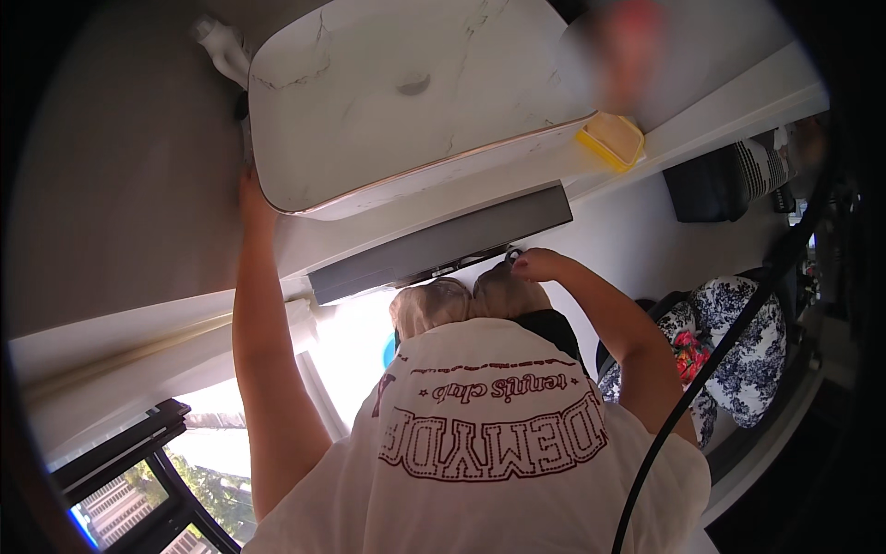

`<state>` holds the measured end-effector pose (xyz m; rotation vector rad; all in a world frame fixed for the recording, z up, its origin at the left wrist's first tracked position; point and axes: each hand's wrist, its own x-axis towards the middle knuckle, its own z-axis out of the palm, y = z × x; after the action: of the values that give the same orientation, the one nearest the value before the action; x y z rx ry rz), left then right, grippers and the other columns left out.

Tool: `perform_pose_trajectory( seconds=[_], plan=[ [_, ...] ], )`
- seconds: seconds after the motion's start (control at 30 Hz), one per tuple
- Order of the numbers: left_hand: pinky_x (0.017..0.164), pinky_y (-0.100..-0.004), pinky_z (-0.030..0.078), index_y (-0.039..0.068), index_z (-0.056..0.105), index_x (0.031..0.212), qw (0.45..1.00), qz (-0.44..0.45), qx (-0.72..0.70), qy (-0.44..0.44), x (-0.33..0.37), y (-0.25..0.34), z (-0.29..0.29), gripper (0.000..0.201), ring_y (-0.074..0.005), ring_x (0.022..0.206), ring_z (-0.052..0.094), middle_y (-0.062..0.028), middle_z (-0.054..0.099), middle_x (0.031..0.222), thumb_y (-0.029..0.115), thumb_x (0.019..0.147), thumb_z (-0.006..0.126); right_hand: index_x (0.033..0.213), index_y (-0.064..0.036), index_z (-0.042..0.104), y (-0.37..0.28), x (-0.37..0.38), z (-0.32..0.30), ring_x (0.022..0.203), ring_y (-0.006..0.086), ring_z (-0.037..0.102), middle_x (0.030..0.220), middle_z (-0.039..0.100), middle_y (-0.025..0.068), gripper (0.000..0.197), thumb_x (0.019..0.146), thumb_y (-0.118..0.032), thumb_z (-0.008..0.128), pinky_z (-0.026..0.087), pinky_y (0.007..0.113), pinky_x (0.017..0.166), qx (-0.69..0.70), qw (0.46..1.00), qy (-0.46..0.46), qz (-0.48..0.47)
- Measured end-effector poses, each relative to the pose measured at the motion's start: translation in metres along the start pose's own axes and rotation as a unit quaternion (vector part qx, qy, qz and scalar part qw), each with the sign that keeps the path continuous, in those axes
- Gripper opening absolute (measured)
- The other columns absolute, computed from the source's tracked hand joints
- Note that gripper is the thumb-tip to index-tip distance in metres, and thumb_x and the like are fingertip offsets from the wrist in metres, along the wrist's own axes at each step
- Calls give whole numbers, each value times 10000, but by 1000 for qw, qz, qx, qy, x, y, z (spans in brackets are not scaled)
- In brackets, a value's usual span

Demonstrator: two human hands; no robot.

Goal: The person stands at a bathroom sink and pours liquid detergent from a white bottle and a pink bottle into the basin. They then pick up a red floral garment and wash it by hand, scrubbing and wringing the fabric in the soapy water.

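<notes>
My left hand reaches past the left side of a white marbled basin. It is beside a small slim object with a dark top, close to the basin wall. Its fingers are too dim and hidden to show whether they grip that object. Down by my knees, my right hand is curled closed at a small dark piece. What the fingers hold there cannot be made out. Next to it runs a long grey drawer-like panel below the counter edge.
A white bottle stands behind the basin's left corner. A yellow-rimmed container sits on the counter at its right. Farther right are a black bin-like box and a blue-and-white patterned cushion. A dark cable crosses the right side.
</notes>
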<state>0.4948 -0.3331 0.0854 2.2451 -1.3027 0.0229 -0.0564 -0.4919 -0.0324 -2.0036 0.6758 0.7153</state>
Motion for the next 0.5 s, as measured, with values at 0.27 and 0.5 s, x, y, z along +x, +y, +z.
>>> perform_pose_trajectory(
  seconds=[0.27,0.5],
  plan=[
    [769,-307,458,2,535,1033,967,-28,-167,190,-98,120,-13,176,-239,934,535,-142,555,1102,53,865,555,967,-67,667,-49,15,46,675,163,644,764,677,66,358,848,-391,569,501,312,657,123,992,-17,-19],
    [715,-255,450,28,589,1035,766,-308,-459,-327,-243,189,73,341,-125,828,560,-49,601,937,322,965,430,1026,-44,637,-47,-20,52,694,139,629,774,663,63,345,872,-344,559,500,291,655,172,985,8,-17]
  ],
)
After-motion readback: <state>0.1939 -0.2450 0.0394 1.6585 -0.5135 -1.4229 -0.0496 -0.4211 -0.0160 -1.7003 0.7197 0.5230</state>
